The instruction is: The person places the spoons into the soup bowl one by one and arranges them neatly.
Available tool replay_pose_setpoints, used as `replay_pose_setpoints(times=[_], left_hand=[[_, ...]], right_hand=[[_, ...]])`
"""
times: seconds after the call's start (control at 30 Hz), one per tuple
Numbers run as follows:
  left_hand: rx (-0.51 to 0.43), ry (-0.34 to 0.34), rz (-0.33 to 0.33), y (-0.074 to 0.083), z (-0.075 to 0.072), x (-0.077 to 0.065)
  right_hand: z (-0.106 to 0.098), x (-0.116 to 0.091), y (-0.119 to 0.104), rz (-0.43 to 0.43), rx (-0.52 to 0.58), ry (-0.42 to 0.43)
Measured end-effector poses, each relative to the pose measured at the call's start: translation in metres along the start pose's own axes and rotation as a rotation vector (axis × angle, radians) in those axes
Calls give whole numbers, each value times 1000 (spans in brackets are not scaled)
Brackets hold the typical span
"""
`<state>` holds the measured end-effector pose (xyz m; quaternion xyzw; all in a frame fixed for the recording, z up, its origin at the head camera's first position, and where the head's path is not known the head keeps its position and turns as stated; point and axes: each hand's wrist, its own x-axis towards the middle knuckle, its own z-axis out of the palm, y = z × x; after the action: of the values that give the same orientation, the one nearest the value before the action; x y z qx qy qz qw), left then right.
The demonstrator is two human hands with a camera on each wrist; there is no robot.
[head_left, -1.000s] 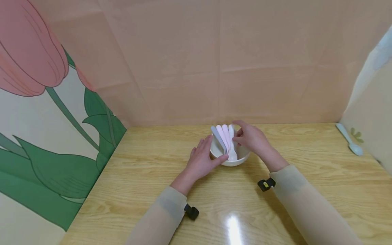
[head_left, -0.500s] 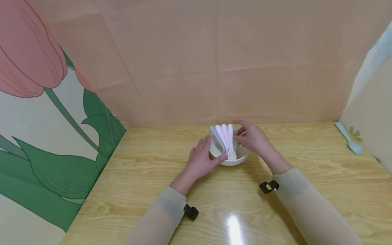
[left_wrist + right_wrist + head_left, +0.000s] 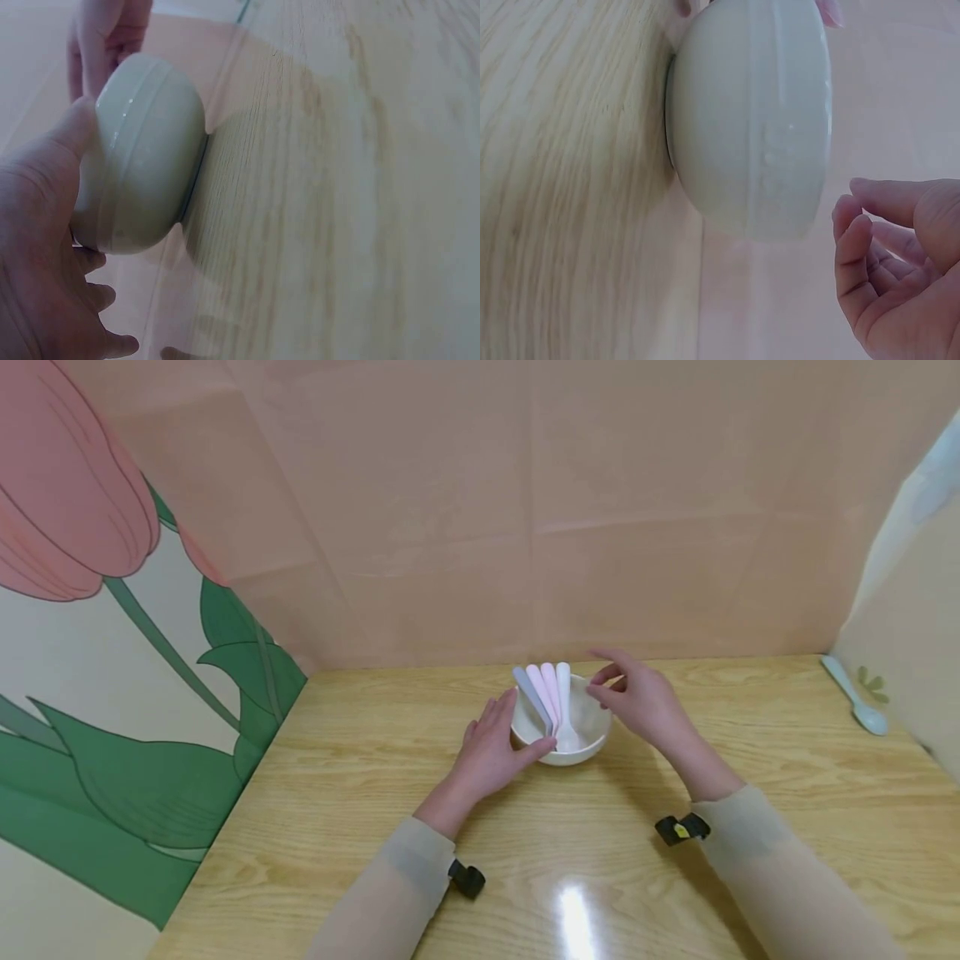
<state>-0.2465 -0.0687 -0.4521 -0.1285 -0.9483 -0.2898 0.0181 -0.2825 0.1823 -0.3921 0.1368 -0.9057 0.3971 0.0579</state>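
A white bowl (image 3: pixel 567 760) stands upright near the table's back edge. Several spoons lean inside it side by side: a grey-blue one (image 3: pixel 532 697), two pink spoons (image 3: pixel 551 689) and a white spoon (image 3: pixel 564 693). My left hand (image 3: pixel 491 756) holds the bowl's left side, thumb at the near rim and the other fingers along its far left side. Beside the bowl's right rim hovers my right hand (image 3: pixel 641 702), holding nothing, thumb and fingers loosely bent. In the right wrist view, that right hand (image 3: pixel 900 270) is apart from the bowl (image 3: pixel 757 120).
A pale blue spoon (image 3: pixel 855 696) lies at the table's right edge beside the side wall. Behind the bowl rises a pinkish backdrop (image 3: pixel 420 568). A tulip-printed panel (image 3: pixel 150 693) borders the wooden table (image 3: pixel 322 827) on the left.
My right hand has moved right, away from the white spoon, to the bowl's right rim. The left hand and the spoons in the bowl have hardly moved.
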Motion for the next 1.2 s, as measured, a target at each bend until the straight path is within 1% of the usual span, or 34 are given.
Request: replay_pose_setpoints(times=[0.33,0.43,0.57,0.7,0.9,1.2], left_hand=[[1,5,1,-1,-1,-1],[3,4,2,-1,-1,-2],[2,1,2,-1,-1,-2],[3,-1,2,0,-2,-2],[-3,2,4,0,-2,-2],[-3,-8,-1,1,-1,-2]], right_hand=[[-22,-14,4,-30,-33,63],[-29,-19,7,-13,-38,68],[-39,-24,16,10,-48,68],[-49,-27,25,9,-74,95],[-61,-29,39,39,-101,124],[-81,-29,61,91,-96,142]])
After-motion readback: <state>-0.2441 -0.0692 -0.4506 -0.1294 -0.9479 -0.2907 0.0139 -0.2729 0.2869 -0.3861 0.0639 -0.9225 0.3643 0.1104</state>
